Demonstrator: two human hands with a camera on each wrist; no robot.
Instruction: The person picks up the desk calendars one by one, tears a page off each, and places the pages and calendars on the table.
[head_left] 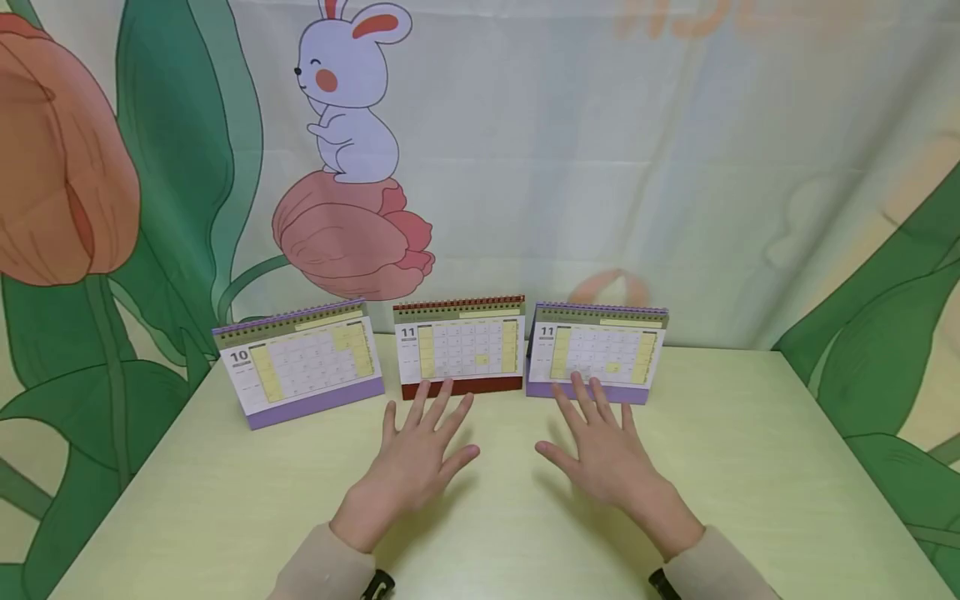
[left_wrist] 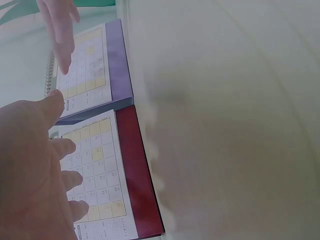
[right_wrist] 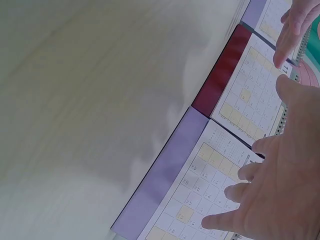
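Observation:
Three spiral-bound desk calendars stand in a row at the back of the table. The purple calendar (head_left: 300, 362) on the left shows 10 and sits angled; the red calendar (head_left: 461, 346) in the middle shows 11, as does the purple calendar (head_left: 596, 350) on the right. My left hand (head_left: 416, 458) hovers in front of the red calendar, fingers spread and holding nothing. In front of the right purple calendar, my right hand (head_left: 607, 458) is spread likewise, palm down, with nothing in it. Both wrist views show the fingers apart from the pages.
The pale yellow table (head_left: 750, 467) extends to both sides of the hands. Behind it hangs a curtain (head_left: 570, 167) printed with tulips, leaves and a white rabbit. Dark bands (head_left: 378, 585) show at the sleeve cuffs.

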